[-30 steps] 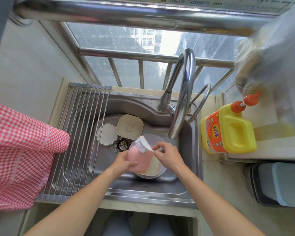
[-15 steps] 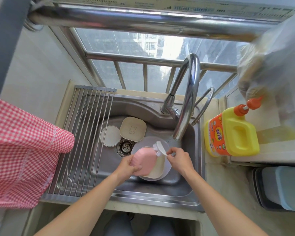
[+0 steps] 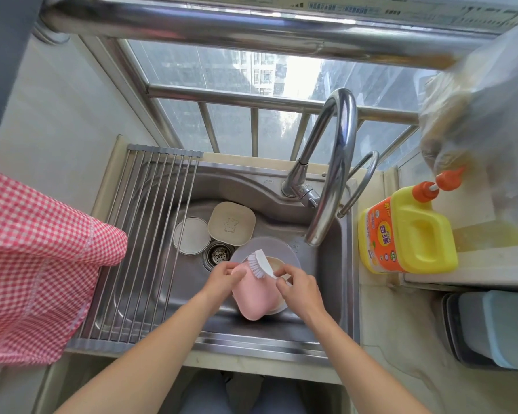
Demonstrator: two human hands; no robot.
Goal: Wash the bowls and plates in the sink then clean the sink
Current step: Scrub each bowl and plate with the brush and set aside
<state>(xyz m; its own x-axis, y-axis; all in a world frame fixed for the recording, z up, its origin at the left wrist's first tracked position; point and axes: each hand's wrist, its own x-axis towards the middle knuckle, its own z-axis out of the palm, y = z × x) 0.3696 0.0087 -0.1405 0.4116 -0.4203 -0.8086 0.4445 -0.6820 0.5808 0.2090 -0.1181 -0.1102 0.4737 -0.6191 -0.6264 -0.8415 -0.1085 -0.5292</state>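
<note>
The pink dish [image 3: 253, 297] is held tilted above the sink's [image 3: 281, 327] front right part, its underside turned up toward the camera. The left hand [image 3: 223, 277] grips its upper left edge, fingers curled over the rim, the forearm reaching in from the front edge. The right hand [image 3: 298, 286] pinches the white handle of the brush [image 3: 260, 262], wrist bent inward, and the bristles press on the dish's upper edge. Under the dish a beige dish [image 3: 277, 294] peeks out on its right, and both are over a round grey plate [image 3: 266, 246] that lies on the sink floor. The drain [image 3: 219, 253] sits just left of that plate. Behind the drain lie a square beige plate [image 3: 231, 223] with a small bear outline and, touching its left side, a small round lid [image 3: 191, 236]. The faucet [image 3: 331, 174] arches over from the sink's back right corner. A roll-up rack [image 3: 144, 243] covers the sink's left part, and a red checked cloth [image 3: 39, 264] hangs left of it. A yellow detergent jug [image 3: 410, 231] stands on the counter right of the sink.
</note>
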